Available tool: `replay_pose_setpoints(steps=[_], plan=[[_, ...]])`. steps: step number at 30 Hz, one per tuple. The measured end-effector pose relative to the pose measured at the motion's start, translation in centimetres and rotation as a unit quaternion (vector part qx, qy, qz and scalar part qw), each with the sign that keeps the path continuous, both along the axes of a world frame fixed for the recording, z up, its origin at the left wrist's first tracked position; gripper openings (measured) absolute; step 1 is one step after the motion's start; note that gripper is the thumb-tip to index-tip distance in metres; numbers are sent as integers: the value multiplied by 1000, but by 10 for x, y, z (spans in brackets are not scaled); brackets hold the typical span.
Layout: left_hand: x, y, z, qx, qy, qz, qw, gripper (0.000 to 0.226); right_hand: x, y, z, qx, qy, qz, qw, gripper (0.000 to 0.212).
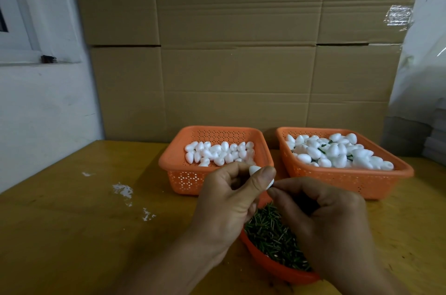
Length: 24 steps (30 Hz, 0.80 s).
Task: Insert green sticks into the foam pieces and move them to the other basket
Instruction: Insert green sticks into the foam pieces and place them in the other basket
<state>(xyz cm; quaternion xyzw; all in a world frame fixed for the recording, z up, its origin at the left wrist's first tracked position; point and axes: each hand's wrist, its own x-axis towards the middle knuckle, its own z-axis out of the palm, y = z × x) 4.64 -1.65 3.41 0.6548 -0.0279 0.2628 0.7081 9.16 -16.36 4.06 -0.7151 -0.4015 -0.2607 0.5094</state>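
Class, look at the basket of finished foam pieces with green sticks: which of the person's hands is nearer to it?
Right. The right hand is just in front of that basket; the left hand, pinching a foam piece, is further left, before the other basket.

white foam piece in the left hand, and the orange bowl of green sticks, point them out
white egg-shaped foam piece (254, 170), head view, its exposed top end
orange plastic bowl of green sticks (277, 268), head view, its near rim

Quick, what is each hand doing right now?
Left hand: pinches a white foam piece between thumb and fingers.
Right hand: fingers curled, fingertips at the foam piece; the stick itself cannot be seen.
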Motion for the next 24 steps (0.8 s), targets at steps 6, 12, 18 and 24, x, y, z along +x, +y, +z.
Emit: replay_pose_setpoints(steps=[6,12,18,24], plan=[[1,3,3,-40,-2,-48,998,21,2,0,-3,30,85,33,995,15],[-2,2,4,81,-62,21,995,22,1,1,-3,52,141,80,985,11],[-4,3,5,208,-80,59,973,17,-1,6,-4,62,180,99,977,14],[-5,5,5,267,-78,91,956,30,-3,6,-7,45,185,96,977,12]])
